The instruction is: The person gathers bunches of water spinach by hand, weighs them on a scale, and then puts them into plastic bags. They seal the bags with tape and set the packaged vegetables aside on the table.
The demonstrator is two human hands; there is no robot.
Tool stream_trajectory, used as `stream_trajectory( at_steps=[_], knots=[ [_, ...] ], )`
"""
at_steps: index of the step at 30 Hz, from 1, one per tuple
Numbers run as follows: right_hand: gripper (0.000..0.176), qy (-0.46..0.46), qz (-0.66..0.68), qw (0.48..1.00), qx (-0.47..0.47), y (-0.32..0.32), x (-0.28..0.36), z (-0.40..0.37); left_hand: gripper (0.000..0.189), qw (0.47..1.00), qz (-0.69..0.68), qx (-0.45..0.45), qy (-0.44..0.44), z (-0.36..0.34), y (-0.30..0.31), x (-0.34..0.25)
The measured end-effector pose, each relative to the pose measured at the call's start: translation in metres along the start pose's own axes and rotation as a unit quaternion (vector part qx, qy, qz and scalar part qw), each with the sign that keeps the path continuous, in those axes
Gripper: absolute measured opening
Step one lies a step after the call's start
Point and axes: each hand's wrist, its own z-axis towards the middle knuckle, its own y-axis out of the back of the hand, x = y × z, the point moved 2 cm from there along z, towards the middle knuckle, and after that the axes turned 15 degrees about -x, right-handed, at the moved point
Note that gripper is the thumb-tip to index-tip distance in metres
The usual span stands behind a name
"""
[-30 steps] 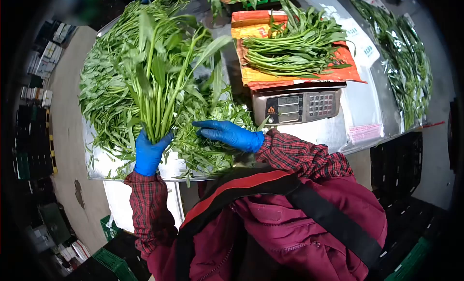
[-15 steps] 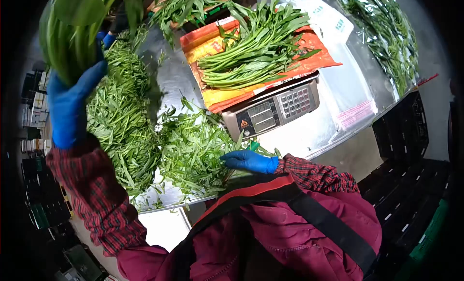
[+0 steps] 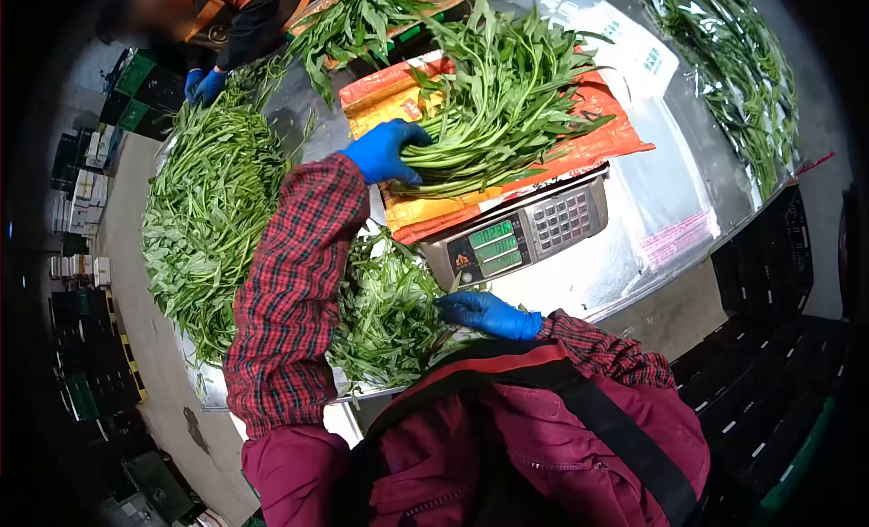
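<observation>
The person is weighing out a bunch of greens [image 3: 507, 101], which is lying on an orange sheet [image 3: 602, 138] across the scale [image 3: 520, 233] at the upper middle of the frame. The left hand [image 3: 385, 153] is closing around the stem ends at the bunch's left end, while the right hand [image 3: 489, 314] is lying flat, fingers loosely extended and holding nothing, on the loose greens [image 3: 380, 310] at the near edge of the bench [image 3: 634, 219], lower centre. The scale's display is showing green digits too small to read. Judging by this, the next move calls for reading the weight and adding or removing stems accordingly. A co-worker's hand [image 3: 206, 85] is working at the large heap [image 3: 213, 201] at upper left.
</observation>
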Motion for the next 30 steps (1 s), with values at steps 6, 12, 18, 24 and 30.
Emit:
stream_trajectory(
  at_steps=[6,12,18,24,30],
  knots=[
    [0.032,0.122,-0.083,0.988,-0.034,0.002,0.018,-0.004,0.04,0.979,-0.059,-0.194,0.032,-0.06,0.081,-0.035],
    [0.018,0.234,0.005,0.937,-0.26,0.068,0.101,-0.031,0.026,0.917,-0.128,-0.348,0.143,-0.163,0.1,-0.052],
    [0.018,0.45,-0.127,0.826,-0.316,0.099,0.198,-0.037,0.025,0.913,-0.144,-0.329,0.192,-0.189,0.065,-0.032],
    [0.032,0.578,-0.509,0.611,-0.182,0.069,0.221,0.031,0.027,0.881,-0.158,-0.387,0.223,-0.144,0.039,-0.02],
    [0.079,0.475,-0.674,0.554,-0.111,0.069,0.196,0.091,0.043,0.872,-0.12,-0.437,0.183,-0.074,0.005,0.029]
  ],
)
